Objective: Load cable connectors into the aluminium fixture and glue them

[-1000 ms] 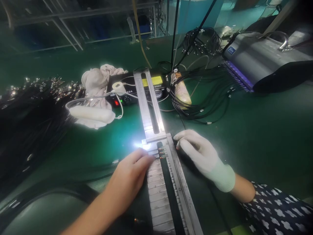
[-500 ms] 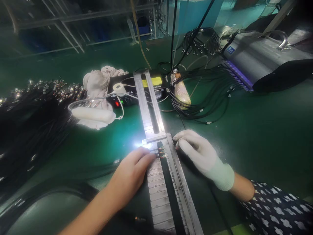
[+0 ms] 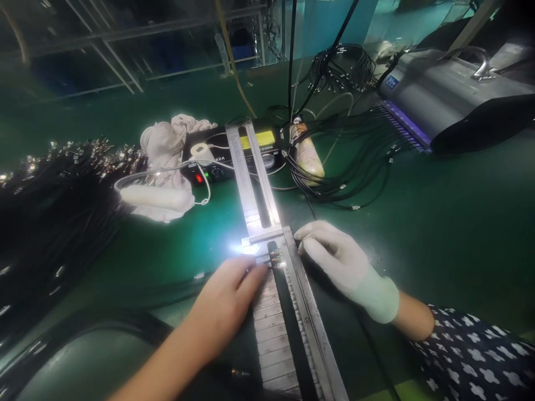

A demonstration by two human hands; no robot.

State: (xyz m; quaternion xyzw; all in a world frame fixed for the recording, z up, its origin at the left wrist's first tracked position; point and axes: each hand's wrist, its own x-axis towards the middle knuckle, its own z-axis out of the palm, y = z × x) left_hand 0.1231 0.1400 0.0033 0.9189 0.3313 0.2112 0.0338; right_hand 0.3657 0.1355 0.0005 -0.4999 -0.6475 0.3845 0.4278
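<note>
We see the wire ends (image 3: 277,257) in the metal jig (image 3: 275,340), just beyond the left hand's (image 3: 229,298) bunched fingers; grip unclear. Right hand (image 3: 345,267): gloved fingers curled near jig's right edge, can't tell if gripping. Green tabletop (image 3: 451,223) spreads right of them; black cables (image 3: 324,192) lie beyond.

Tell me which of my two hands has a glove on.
Your right hand, beside the long rail of the metal jig, wears a white glove. Your left hand, across the jig, is bare.
</note>
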